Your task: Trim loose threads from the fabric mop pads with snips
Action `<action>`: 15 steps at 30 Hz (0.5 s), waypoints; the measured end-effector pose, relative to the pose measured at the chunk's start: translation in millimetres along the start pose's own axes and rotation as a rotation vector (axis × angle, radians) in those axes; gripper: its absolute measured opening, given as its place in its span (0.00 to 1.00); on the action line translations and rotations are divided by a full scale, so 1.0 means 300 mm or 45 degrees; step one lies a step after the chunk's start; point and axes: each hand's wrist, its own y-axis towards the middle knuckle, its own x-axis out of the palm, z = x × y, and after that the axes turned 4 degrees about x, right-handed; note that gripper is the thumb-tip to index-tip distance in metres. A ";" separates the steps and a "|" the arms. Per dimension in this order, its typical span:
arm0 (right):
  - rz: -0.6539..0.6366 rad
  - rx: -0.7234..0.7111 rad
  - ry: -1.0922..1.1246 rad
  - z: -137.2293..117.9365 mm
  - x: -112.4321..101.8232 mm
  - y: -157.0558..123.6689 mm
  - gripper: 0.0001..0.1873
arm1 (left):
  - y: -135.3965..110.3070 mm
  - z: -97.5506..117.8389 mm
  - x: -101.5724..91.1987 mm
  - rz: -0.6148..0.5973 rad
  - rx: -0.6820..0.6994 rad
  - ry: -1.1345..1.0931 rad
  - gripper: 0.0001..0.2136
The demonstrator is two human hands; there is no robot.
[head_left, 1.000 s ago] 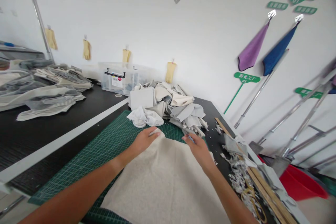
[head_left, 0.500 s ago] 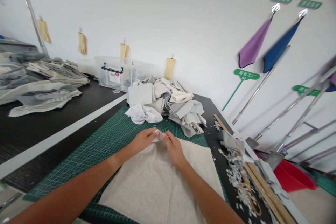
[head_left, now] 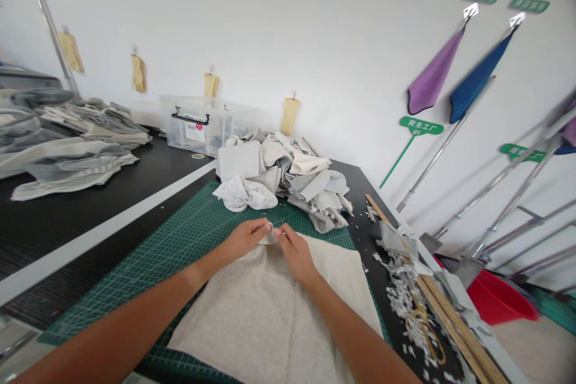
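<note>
A sheet of oatmeal-beige woven cloth (head_left: 265,318) lies flat on a green gridded cutting mat (head_left: 180,246), its far corner pinched up. My left hand (head_left: 245,239) and my right hand (head_left: 292,253) meet at that corner, fingertips nearly touching, and both grip the fabric. A small fold of cloth shows between them. Just beyond my fingers, a crumpled white cloth (head_left: 244,195) rests against a heap of grey and cream fabric pieces (head_left: 292,177).
Folded grey and cream fabrics (head_left: 67,150) lie on the black table to the left, and a clear plastic box (head_left: 193,129) stands behind. On the right are wooden strips (head_left: 454,330), fabric scraps (head_left: 402,294), yellow-handled scissors (head_left: 420,327) and a red basin (head_left: 499,297).
My right hand has moved left, from apart at the cloth's far edge to beside my left hand at the corner. The view has shifted slightly.
</note>
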 end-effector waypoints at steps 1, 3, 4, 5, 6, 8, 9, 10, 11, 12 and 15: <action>-0.003 -0.005 -0.008 0.001 0.000 0.000 0.19 | 0.001 -0.006 0.001 -0.005 0.000 0.012 0.20; -0.010 -0.010 -0.025 0.001 0.000 -0.001 0.18 | 0.003 -0.017 0.004 -0.015 0.008 0.040 0.21; -0.011 -0.012 -0.031 0.000 0.000 -0.003 0.18 | 0.003 -0.022 0.005 -0.021 0.013 0.054 0.21; -0.009 -0.012 -0.036 -0.001 -0.001 -0.004 0.18 | 0.003 -0.026 0.006 -0.029 0.018 0.066 0.21; -0.007 -0.013 -0.040 -0.002 -0.001 -0.005 0.18 | 0.003 -0.029 0.007 -0.037 0.019 0.075 0.21; -0.013 -0.016 -0.046 -0.005 -0.002 -0.007 0.18 | 0.002 -0.032 0.008 -0.039 0.011 0.089 0.21; -0.019 -0.018 -0.049 -0.005 -0.003 -0.008 0.18 | 0.002 -0.032 0.008 -0.032 0.008 0.094 0.21; -0.026 -0.019 -0.053 -0.006 -0.003 -0.008 0.18 | 0.001 -0.031 0.009 -0.020 0.009 0.094 0.21; -0.030 -0.020 -0.056 -0.005 -0.002 -0.007 0.18 | 0.000 -0.030 0.009 -0.007 0.014 0.088 0.21; -0.031 -0.020 -0.057 -0.004 -0.002 -0.007 0.18 | 0.000 -0.028 0.010 0.004 0.021 0.075 0.20; -0.023 -0.024 -0.055 0.001 0.001 -0.004 0.18 | -0.001 -0.024 0.010 0.017 0.032 0.023 0.20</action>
